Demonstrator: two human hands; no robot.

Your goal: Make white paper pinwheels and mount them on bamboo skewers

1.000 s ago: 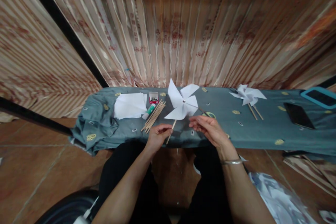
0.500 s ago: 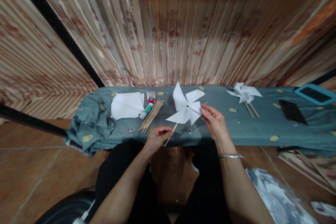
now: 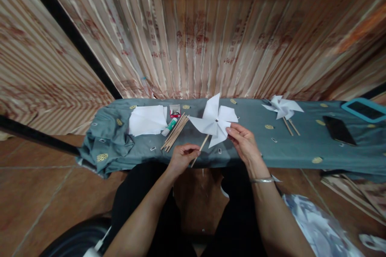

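My left hand [image 3: 181,156] pinches the lower end of a thin wooden stick that carries a white paper pinwheel [image 3: 214,119] with a metal pin at its centre. The pinwheel stands just above the near edge of a low bench draped in grey-blue cloth [image 3: 301,144]. My right hand [image 3: 245,143] is at the pinwheel's lower right, fingertips touching one paper blade. A silver bangle circles my right wrist.
On the cloth lie a bundle of wooden sticks [image 3: 175,132], a glue stick [image 3: 169,127], a small red box of pins [image 3: 174,111], white paper sheets [image 3: 147,120], two finished pinwheels [image 3: 282,107], a dark phone [image 3: 337,129] and a blue-cased tablet [image 3: 363,109]. A striped curtain hangs behind.
My right hand rose from beside the stick to the pinwheel's blade, and the blades have turned. The left hand kept its hold on the stick.
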